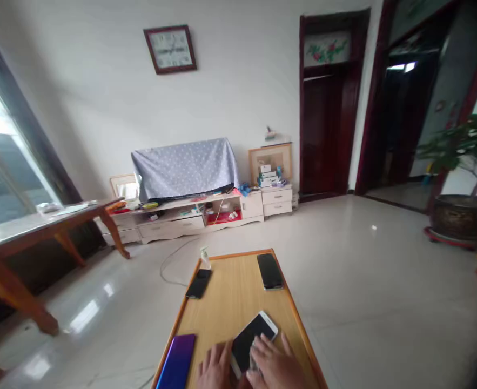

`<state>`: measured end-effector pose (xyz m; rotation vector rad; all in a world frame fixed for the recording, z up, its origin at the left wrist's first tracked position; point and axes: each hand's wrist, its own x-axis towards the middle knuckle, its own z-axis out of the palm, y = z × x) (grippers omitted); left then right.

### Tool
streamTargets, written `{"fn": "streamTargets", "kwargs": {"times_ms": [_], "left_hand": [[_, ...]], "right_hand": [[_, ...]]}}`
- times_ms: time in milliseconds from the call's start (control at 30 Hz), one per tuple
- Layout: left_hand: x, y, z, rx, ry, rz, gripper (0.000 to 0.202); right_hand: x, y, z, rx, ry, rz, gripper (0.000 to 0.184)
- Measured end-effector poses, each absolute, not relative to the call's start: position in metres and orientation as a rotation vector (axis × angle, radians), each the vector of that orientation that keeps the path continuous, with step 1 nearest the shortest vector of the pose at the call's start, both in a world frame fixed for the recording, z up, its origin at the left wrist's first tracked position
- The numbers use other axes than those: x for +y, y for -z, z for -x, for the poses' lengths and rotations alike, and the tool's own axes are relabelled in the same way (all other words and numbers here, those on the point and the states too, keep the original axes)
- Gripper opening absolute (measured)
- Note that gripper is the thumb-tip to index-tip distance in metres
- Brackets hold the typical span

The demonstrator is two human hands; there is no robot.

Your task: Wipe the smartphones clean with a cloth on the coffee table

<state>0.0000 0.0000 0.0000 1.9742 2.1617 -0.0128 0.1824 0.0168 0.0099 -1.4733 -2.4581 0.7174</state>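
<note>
Head view, angled down along a low wooden table (pixel 234 302): white-framed smartphone (pixel 244 343) held up at the near end, between both hands. Right hand (pixel 274 364) curled over the screen, fingers close together. Left hand (pixel 216 368) set against the phone's left edge, fingers slightly spread. Firmness of grip impossible to tell. Purple phone (pixel 176 362) placed just beside the left hand; black phone (pixel 198 283), second black phone (pixel 269 271) and small pump bottle (pixel 205 259) stationed toward the far end.
</note>
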Motion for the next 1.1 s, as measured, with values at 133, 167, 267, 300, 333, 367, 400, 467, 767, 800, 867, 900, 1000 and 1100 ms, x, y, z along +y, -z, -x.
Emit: {"fn": "streamTargets", "kwargs": {"times_ms": [133,167,267,300,333,367,400,467,767,800,867,900,1000,1100], "left_hand": [[-0.002,-0.002,-0.002,2.161,-0.015,-1.978,0.072],[-0.003,-0.002,-0.002,2.156,-0.018,-1.977,0.072],[-0.003,-0.002,-0.001,2.145,-0.024,-1.967,0.072],[-0.003,-0.002,-0.001,2.141,-0.021,-1.964,0.073],[-0.003,-0.002,0.000,2.138,-0.015,-1.960,0.074],[-0.003,-0.002,0.000,2.136,-0.008,-1.955,0.074],[-0.003,-0.002,0.000,2.136,0.000,-1.948,0.074],[-0.002,-0.003,0.001,2.139,0.011,-1.936,0.074],[-0.003,0.000,0.001,2.143,-0.001,-1.958,0.074],[-0.002,0.000,0.001,2.142,0.002,-1.958,0.074],[-0.002,0.001,0.001,2.136,0.006,-1.956,0.075],[-0.002,0.000,0.001,2.131,0.007,-1.955,0.076],[-0.002,-0.001,0.001,2.123,0.011,-1.939,0.077],[-0.001,-0.002,0.001,2.127,0.018,-1.929,0.074]], "right_hand": [[0.020,0.000,-0.196,-2.291,-0.523,1.574,0.041],[0.021,0.002,-0.197,-2.276,-0.500,1.577,0.041],[0.021,0.005,-0.194,-2.308,-0.534,1.588,0.047],[0.020,0.006,-0.192,-2.332,-0.570,1.585,0.051],[0.019,0.006,-0.188,-2.360,-0.609,1.568,0.054],[0.019,0.007,-0.185,-2.392,-0.651,1.535,0.056],[0.018,0.007,-0.182,-2.425,-0.691,1.492,0.058],[0.017,0.007,-0.178,-2.473,-0.754,1.426,0.059],[0.018,-0.001,-0.188,-2.409,-0.696,1.466,0.044],[0.018,0.000,-0.188,-2.415,-0.699,1.468,0.045],[0.019,0.001,-0.185,-2.437,-0.719,1.469,0.049],[0.019,0.001,-0.183,-2.450,-0.732,1.469,0.050],[0.019,0.000,-0.179,-2.472,-0.771,1.474,0.052],[0.018,0.000,-0.179,-2.485,-0.798,1.466,0.053]]}}
